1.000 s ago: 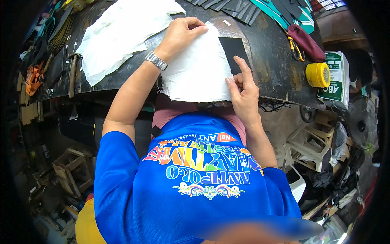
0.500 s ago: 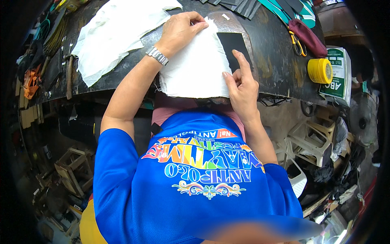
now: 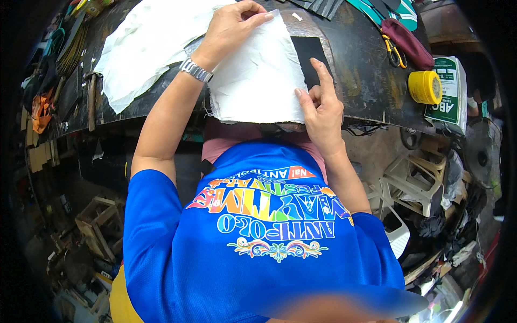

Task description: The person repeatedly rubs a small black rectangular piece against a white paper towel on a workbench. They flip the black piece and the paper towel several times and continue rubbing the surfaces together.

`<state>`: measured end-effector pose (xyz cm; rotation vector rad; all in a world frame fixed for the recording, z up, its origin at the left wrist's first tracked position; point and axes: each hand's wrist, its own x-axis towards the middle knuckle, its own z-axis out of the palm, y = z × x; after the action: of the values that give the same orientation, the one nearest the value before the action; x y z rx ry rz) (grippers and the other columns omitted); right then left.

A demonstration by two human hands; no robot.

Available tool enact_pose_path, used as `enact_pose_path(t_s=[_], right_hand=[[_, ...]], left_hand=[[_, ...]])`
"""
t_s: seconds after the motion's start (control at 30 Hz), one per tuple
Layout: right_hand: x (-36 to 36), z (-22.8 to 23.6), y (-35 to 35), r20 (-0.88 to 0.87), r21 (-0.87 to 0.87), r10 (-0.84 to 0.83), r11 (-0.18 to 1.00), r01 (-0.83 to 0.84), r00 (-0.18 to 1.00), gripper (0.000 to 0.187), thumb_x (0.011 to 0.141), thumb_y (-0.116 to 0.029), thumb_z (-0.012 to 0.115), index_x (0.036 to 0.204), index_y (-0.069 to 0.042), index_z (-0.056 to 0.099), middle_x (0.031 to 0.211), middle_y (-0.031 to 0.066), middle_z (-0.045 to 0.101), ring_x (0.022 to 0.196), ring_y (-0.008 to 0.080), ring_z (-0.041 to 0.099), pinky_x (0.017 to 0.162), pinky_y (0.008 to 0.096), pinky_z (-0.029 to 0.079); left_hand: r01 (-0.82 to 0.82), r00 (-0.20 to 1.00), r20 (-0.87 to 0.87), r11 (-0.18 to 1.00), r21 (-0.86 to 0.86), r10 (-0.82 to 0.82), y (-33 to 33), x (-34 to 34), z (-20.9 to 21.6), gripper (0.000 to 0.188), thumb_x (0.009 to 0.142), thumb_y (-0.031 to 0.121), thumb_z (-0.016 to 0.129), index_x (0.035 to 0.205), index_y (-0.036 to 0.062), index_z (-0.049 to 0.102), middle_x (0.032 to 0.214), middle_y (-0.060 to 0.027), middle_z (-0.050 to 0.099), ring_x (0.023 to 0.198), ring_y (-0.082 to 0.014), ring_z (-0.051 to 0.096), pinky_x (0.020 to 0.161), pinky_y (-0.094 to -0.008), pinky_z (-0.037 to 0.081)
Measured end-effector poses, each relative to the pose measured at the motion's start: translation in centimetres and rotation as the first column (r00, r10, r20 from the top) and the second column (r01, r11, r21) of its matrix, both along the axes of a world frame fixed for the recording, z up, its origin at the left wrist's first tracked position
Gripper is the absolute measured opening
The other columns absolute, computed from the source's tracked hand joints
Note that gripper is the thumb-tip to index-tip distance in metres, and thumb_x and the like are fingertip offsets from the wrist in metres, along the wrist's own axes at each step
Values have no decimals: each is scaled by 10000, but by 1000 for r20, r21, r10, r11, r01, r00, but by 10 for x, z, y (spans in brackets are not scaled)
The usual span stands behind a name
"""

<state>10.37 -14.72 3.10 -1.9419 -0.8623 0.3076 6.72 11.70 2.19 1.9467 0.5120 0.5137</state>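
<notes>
A piece of white cloth [image 3: 258,81] with frayed edges lies in front of me at the table's near edge. My left hand [image 3: 234,29], with a metal watch on its wrist, pinches the cloth's far edge between thumb and fingers. On the cloth's right side is my right hand [image 3: 324,107], thumb resting at the cloth's edge, forefinger stretched out and apart, other fingers curled. A black flat piece [image 3: 311,53] lies partly under the cloth, close to the right forefinger. More white cloth [image 3: 145,48] is spread to the left of my left forearm.
On the dark table [image 3: 366,81] at right are yellow-handled scissors [image 3: 395,53], a maroon pouch [image 3: 406,43], a yellow tub [image 3: 425,87] and a green-and-white container [image 3: 449,97]. Black strips [image 3: 318,6] lie at the back. A hammer [image 3: 92,99] sits at left.
My left hand has moved slightly left and away from me, with the cloth's far edge in its fingers. The right hand has barely moved.
</notes>
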Motion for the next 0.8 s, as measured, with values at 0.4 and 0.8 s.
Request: enact_pose_path(t_s=[0.4, 0.8], right_hand=[[-2, -2, 4, 57, -16, -36, 999, 37, 998, 667, 910, -24, 701, 1527, -95, 461, 620, 28, 483, 573, 96, 460, 582, 278, 432], [-3, -3, -2, 41, 0, -14, 1000, 14, 999, 694, 911, -125, 730, 1534, -127, 426, 700, 105, 630, 578, 261, 641, 582, 372, 507]], left_hand=[[-61, 998, -8, 933, 354, 68, -7, 8, -1, 248, 928, 225, 713, 1091, 38, 705, 866, -95, 710, 768, -206, 668, 714, -354, 529], [175, 964, 81, 836, 520, -252, -76, -33, -6, 342, 883, 323, 788, 1120, 79, 749, 1187, -116, 704, 1102, -299, 672, 969, -393, 529]])
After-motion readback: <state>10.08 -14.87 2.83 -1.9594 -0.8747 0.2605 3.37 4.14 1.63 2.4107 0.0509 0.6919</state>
